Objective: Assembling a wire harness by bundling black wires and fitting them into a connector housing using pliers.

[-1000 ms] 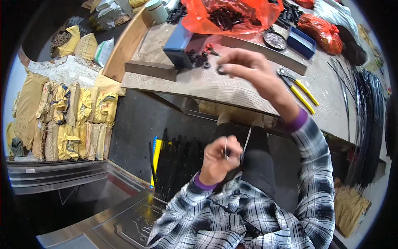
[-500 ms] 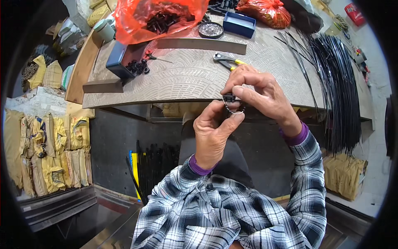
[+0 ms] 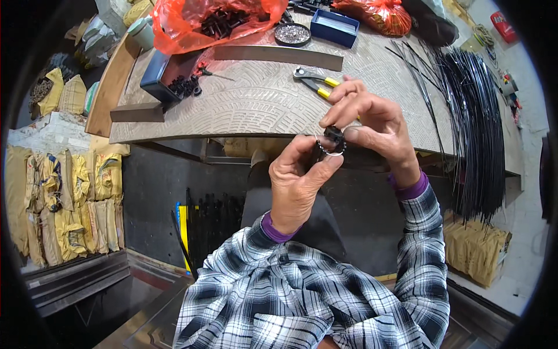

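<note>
Just past the table's near edge, my left hand (image 3: 297,185) pinches a small dark beaded loop (image 3: 321,148) between thumb and fingers. A pale strip or ring shows at the loop's lower side. My right hand (image 3: 379,129) has its thumb and fingertips closed on a small black plastic piece (image 3: 333,134) at the top of the loop. Whether piece and loop are joined I cannot tell, as the fingers cover part of both. Nippers with yellow handles (image 3: 314,80) lie on the table just beyond my right hand.
On the table (image 3: 256,110) stand a blue box of black parts (image 3: 158,78), a red plastic bag (image 3: 218,23), a round dish (image 3: 292,35) and a dark blue box (image 3: 334,29). A screwdriver (image 3: 212,72) and metal bars (image 3: 279,55) lie there. Long black rods (image 3: 476,116) overhang the right end.
My right fingers have shifted and opened a little, so more of the black piece shows, now tilted differently. My left hand keeps its pinch. The view has shifted slightly.
</note>
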`<control>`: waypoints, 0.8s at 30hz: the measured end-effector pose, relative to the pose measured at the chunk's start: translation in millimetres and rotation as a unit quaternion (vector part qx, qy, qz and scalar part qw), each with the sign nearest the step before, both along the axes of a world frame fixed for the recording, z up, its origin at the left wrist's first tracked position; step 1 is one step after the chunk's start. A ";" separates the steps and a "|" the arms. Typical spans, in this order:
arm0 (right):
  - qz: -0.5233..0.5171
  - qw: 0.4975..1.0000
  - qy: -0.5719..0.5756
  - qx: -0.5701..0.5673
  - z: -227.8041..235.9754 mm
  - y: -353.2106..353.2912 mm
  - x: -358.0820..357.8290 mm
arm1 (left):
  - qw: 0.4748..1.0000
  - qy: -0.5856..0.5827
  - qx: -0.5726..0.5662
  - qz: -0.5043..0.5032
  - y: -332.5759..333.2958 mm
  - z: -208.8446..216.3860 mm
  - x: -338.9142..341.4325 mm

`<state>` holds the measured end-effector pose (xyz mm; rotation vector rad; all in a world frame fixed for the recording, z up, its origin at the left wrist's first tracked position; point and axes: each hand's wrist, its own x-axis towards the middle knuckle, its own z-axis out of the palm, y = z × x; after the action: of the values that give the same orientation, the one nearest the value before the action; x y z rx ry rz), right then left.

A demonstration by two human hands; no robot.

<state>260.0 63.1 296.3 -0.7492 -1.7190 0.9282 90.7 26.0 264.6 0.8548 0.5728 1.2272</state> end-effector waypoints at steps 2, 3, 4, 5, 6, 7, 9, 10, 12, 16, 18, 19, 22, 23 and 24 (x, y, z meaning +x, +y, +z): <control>-0.006 0.997 -0.052 0.056 1.3 2.1 3.3 | 1.000 -0.001 0.002 0.002 0.4 2.8 0.5; -0.001 0.997 -0.053 0.053 1.8 0.8 3.1 | 1.000 0.001 0.007 -0.001 0.0 3.6 0.8; 0.000 0.998 -0.044 0.033 1.6 0.5 2.3 | 1.000 -0.005 0.007 0.005 0.2 1.7 2.0; 0.000 0.999 -0.034 0.014 1.6 0.3 1.0 | 1.000 -0.006 0.006 0.009 0.6 -0.1 1.5; 0.000 0.999 -0.035 0.003 3.1 0.4 -0.5 | 1.000 -0.001 0.001 0.003 1.0 -1.7 0.7; 0.003 0.999 -0.035 0.002 5.8 -1.9 -3.3 | 1.000 0.004 -0.004 -0.003 0.5 -2.0 0.0; -0.023 0.999 -0.030 -0.018 11.1 -7.5 -9.3 | 1.000 -0.003 -0.007 0.004 -0.4 -0.9 -0.5; -0.022 0.999 -0.028 -0.020 12.1 -9.1 -9.2 | 1.000 -0.009 -0.009 0.005 -0.7 -0.9 -1.1; -0.037 0.985 -0.152 0.073 13.4 -12.7 -7.5 | 1.000 -0.004 -0.006 0.007 -0.3 -2.1 -3.0; -0.138 0.956 -0.217 0.138 11.4 -28.8 -25.7 | 0.999 -0.034 -0.003 -0.017 -0.5 -7.0 -12.3; -0.157 0.951 -0.215 0.159 8.8 -34.4 -35.7 | 0.995 -0.079 0.013 -0.058 -1.9 -8.0 -24.8; -0.173 0.947 -0.203 0.179 6.2 -35.9 -37.4 | 0.996 -0.072 0.011 -0.059 -1.7 -8.1 -26.2; -0.179 0.959 -0.135 0.173 -5.3 -37.0 -42.5 | 0.998 -0.037 0.035 -0.046 -2.9 -6.1 -27.9; -0.182 0.963 -0.101 0.170 -9.1 -37.1 -46.0 | 0.998 -0.037 0.035 -0.047 -3.0 -5.5 -30.0; -0.184 0.963 -0.102 0.170 -11.4 -37.3 -50.7 | 0.997 -0.046 0.027 -0.050 -2.6 -5.1 -32.3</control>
<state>209.4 25.7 284.9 -0.9128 -1.7733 0.2987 58.4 23.4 259.5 0.8570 0.4209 1.1890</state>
